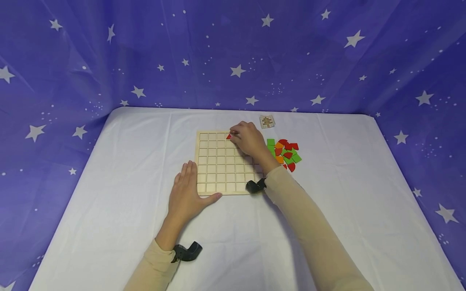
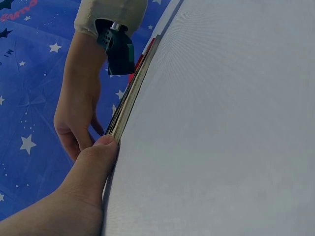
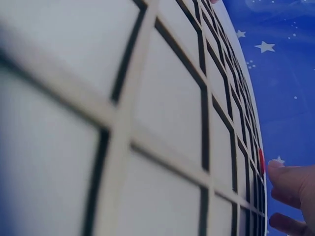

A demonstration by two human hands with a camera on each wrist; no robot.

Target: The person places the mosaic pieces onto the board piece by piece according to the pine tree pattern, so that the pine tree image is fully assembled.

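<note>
The right hand (image 1: 249, 139) reaches over the far row of the wooden grid board (image 1: 221, 169), fingers bent and fingertips drawn close together at a small red piece (image 1: 228, 137); whether they pinch it or only touch it I cannot tell; the piece sits at what looks like the 4th cell from the left, and whether it lies flat in there is hidden. The left hand (image 1: 186, 198) is spread, fingers straight along the board's left edge, thumb out against the near edge, gripping nothing fully.

To seat the piece well, I would line its straight sides up with the cell walls, lower 1 corner first, then press lightly until it lies level; the left hand should brace the frame without pushing it; lift the right fingertips straight up, so the piece is not dragged; check the picture card (image 1: 267, 121) beyond the board for orientation; keep the right forearm off the green squares (image 1: 271, 142), orange pieces (image 1: 279, 159) and red quarter-circles (image 1: 292, 167) piled just beside it.
</note>
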